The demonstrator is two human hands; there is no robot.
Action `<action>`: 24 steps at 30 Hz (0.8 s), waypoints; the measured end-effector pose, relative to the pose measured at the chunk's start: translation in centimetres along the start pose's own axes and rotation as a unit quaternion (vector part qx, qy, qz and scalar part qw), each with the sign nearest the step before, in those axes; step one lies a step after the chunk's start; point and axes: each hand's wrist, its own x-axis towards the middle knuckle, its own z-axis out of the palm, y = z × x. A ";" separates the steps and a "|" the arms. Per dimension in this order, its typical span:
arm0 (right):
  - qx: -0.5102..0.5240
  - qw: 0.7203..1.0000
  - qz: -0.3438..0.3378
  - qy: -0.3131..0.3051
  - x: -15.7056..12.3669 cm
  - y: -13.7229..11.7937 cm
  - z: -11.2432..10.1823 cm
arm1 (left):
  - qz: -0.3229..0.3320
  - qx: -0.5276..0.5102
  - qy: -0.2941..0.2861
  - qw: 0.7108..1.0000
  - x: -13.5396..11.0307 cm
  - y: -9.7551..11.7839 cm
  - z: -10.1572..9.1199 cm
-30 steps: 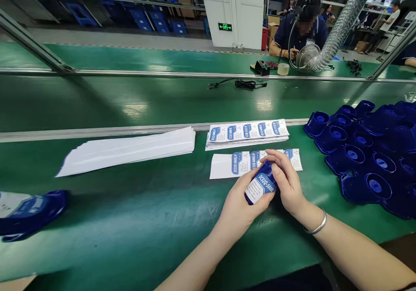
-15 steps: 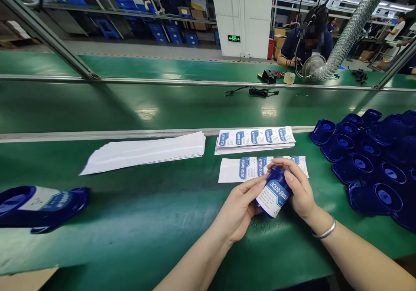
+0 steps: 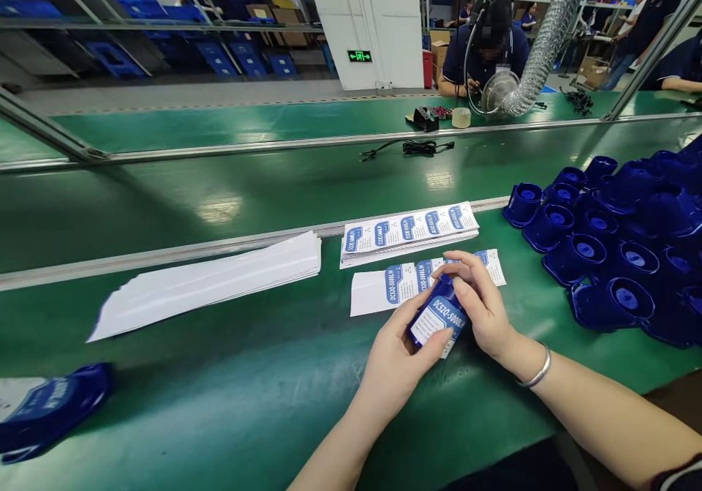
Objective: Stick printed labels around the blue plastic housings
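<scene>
Both of my hands grip one small blue plastic housing with a white and blue label on it. My left hand closes round its lower end, thumb on the label. My right hand, a silver bracelet on its wrist, wraps the upper end with the fingers curled over it. The housing sits just above a label strip lying on the green table. A stack of label sheets lies just behind that strip.
A heap of several blue housings fills the right side. White backing strips fan out at the left, and a labelled housing lies at the far left. Beyond the conveyor belt with a black cable, a seated person works by a silver duct.
The housing has tilted and come slightly lower between my hands, and my right fingers have shifted over its top. The camera view has swung a little.
</scene>
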 end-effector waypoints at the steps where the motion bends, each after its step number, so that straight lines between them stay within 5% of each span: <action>1: -0.006 1.000 0.005 0.002 0.0 0.1 0.0 | 0.020 0.052 0.006 0.998 0.0 -0.2 0.1; 6: -0.009 1.000 0.004 -0.004 0.1 0.3 0.1 | 0.064 0.169 0.030 0.983 -0.3 -0.4 0.4; 10: 0.019 1.000 0.018 -0.005 0.2 0.2 -0.3 | -0.024 -0.014 0.005 1.000 -0.3 0.6 0.2; 15: 0.053 0.998 0.008 -0.029 0.7 0.0 -0.8 | -0.150 -0.249 0.009 0.957 0.2 1.4 -0.2; 24: 0.012 1.000 0.026 -0.009 0.5 0.1 -0.6 | -0.124 -0.215 0.032 0.968 0.0 1.3 0.2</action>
